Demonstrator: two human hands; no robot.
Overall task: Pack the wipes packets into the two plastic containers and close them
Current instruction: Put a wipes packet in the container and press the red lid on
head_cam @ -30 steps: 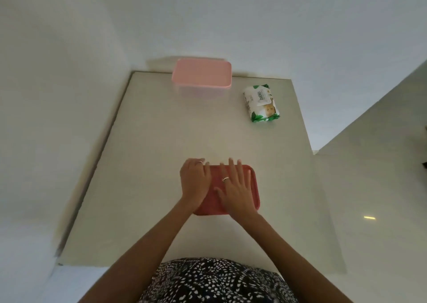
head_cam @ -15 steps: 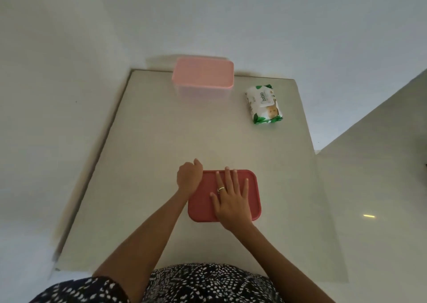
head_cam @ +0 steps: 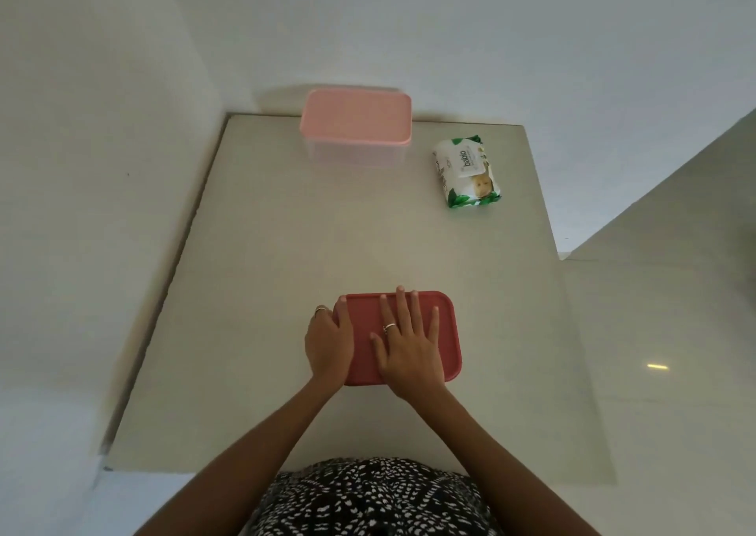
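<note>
On a pale beige table [head_cam: 266,290] set into a white corner, seen from a head-worn camera looking down, a person works with both bare hands near the front edge. Directly under the hands sits a container closed by a dark red lid [head_cam: 444,331], rectangular with rounded corners; only the lid shows from above.

Her right hand [head_cam: 411,351] lies flat on top of the lid, palm down, fingers spread wide and pointing away from the body, a ring on one finger. It grips nothing; it simply rests on the lid.

Her left hand [head_cam: 329,343] is at the lid's left edge. Its thumb lies along the top of the lid, while the other fingers curl down over the side, so the hand is narrowly closed around that edge. It also wears a ring.

At the far end of the table, against the wall, stands a second container [head_cam: 356,151] with clear walls and a pale pink lid [head_cam: 356,116] on it. Whether anything is inside cannot be told.

To its right, well apart from both containers, one white and green wipes packet [head_cam: 466,171] lies flat on the table.

A black and white patterned garment [head_cam: 368,498] fills the bottom of the view.
</note>
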